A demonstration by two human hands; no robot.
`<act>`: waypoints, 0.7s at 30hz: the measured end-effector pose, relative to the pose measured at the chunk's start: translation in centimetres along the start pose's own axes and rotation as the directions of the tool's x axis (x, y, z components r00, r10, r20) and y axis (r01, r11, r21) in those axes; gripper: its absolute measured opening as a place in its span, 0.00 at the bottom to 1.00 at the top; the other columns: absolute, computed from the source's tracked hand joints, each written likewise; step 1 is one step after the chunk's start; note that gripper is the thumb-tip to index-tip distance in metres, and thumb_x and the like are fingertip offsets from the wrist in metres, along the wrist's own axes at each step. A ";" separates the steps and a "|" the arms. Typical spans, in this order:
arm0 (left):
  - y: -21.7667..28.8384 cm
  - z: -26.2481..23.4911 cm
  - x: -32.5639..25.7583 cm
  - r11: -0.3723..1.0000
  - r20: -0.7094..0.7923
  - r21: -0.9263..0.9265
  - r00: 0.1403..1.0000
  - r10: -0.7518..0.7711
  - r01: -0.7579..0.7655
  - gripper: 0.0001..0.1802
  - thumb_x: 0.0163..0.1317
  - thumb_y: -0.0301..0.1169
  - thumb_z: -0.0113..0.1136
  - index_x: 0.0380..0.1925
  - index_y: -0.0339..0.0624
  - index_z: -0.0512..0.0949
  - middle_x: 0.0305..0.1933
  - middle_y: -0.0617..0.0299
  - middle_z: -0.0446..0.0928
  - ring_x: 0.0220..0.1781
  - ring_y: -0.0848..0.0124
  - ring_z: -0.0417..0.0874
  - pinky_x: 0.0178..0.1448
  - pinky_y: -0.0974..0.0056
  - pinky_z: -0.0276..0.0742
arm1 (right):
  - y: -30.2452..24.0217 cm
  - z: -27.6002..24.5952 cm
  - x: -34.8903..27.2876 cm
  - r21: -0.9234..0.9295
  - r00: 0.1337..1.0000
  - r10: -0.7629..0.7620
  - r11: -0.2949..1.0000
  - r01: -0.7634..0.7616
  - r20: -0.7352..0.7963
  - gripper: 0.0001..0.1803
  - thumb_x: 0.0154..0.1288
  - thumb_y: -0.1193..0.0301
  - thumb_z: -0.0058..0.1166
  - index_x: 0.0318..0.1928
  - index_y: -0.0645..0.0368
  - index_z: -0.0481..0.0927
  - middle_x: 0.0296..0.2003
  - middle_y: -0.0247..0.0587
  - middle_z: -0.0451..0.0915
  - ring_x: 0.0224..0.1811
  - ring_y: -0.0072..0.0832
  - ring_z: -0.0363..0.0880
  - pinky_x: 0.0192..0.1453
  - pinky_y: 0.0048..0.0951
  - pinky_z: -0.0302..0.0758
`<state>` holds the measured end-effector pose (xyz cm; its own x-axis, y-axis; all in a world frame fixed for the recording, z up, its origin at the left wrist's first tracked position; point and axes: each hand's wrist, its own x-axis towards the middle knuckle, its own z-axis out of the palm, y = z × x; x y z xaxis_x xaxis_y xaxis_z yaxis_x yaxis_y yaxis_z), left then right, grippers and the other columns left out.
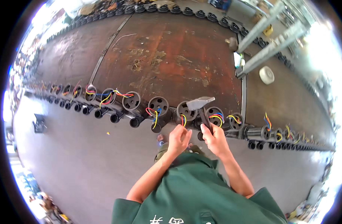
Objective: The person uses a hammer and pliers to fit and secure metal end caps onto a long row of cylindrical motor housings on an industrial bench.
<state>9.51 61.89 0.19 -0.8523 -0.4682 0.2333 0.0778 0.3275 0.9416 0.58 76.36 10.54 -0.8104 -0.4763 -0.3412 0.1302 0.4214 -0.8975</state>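
My right hand [215,139] is wrapped round the dark handle of a hammer [200,103]. Its grey metal head hovers over a black round housing [186,111] with slots in its end face. Just below that housing is my left hand [179,139], its fingers curled in beside the red and yellow wires [183,120]. Whatever those fingers may hold is hidden. To the right of the hammer handle, another black housing [214,112] has blue, red and yellow wires coming out. A similar slotted housing [158,106] stands to the left.
More black housings with coloured wires line the near edge of a long worn brown table [171,56]. Short black tubes [115,117] stick out toward me. A white roll [266,75] lies near a grey metal frame [273,48]. Black round parts [175,9] border the far edge.
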 end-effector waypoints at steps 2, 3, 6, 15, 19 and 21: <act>-1.1 0.1 0.0 0.997 0.034 -0.031 0.997 0.067 -0.066 0.11 0.63 0.23 0.66 0.25 0.37 0.73 0.25 0.55 0.70 0.27 0.58 0.73 0.32 0.57 0.69 | 1.5 0.6 1.0 -0.133 0.999 -0.033 0.991 0.031 -0.014 0.23 0.76 0.55 0.55 0.33 0.65 0.78 0.20 0.34 0.75 0.24 0.19 0.72 0.30 0.30 0.70; -1.8 0.1 0.1 0.992 0.038 -0.006 0.991 0.129 -0.129 0.10 0.62 0.23 0.66 0.25 0.38 0.73 0.26 0.55 0.70 0.28 0.56 0.73 0.34 0.56 0.69 | 2.0 0.9 1.1 -0.195 1.000 -0.020 0.981 0.016 -0.020 0.23 0.76 0.55 0.55 0.34 0.66 0.78 0.20 0.36 0.75 0.24 0.20 0.73 0.30 0.30 0.70; -3.7 -0.3 0.8 0.956 0.060 0.056 0.957 0.284 -0.287 0.10 0.60 0.23 0.66 0.26 0.38 0.73 0.28 0.54 0.70 0.32 0.52 0.73 0.39 0.53 0.70 | 3.3 1.1 0.8 -0.171 0.998 0.054 0.984 -0.058 -0.031 0.22 0.76 0.56 0.55 0.33 0.64 0.78 0.21 0.32 0.77 0.24 0.19 0.73 0.30 0.29 0.70; -5.9 -0.3 1.1 0.902 0.042 0.113 0.909 0.415 -0.417 0.07 0.57 0.21 0.66 0.31 0.35 0.76 0.36 0.52 0.76 0.39 0.52 0.78 0.46 0.53 0.76 | 3.4 1.6 2.5 -0.345 0.999 0.033 0.938 -0.030 0.000 0.23 0.77 0.55 0.54 0.36 0.64 0.78 0.22 0.32 0.75 0.26 0.21 0.73 0.32 0.30 0.71; -7.4 0.1 0.7 0.897 0.052 0.117 0.905 0.423 -0.426 0.08 0.55 0.20 0.66 0.36 0.33 0.79 0.40 0.51 0.78 0.43 0.51 0.80 0.49 0.53 0.78 | 2.3 0.7 2.4 -0.183 0.977 0.212 0.961 -0.205 0.022 0.23 0.78 0.53 0.53 0.35 0.61 0.78 0.23 0.29 0.75 0.23 0.16 0.70 0.28 0.24 0.68; -7.5 -0.1 0.8 0.892 0.054 0.122 0.900 0.432 -0.435 0.09 0.55 0.20 0.66 0.37 0.33 0.79 0.40 0.51 0.79 0.43 0.51 0.81 0.49 0.53 0.78 | -1.1 0.6 1.3 -0.063 0.975 0.218 0.974 -0.216 0.033 0.20 0.80 0.55 0.52 0.34 0.59 0.76 0.23 0.24 0.72 0.23 0.11 0.66 0.25 0.20 0.64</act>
<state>8.30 59.04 -6.65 -0.7616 -0.2363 0.6035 0.3768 0.5962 0.7089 -0.25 74.87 10.92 -0.7432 -0.3979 -0.5379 0.2659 0.5621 -0.7832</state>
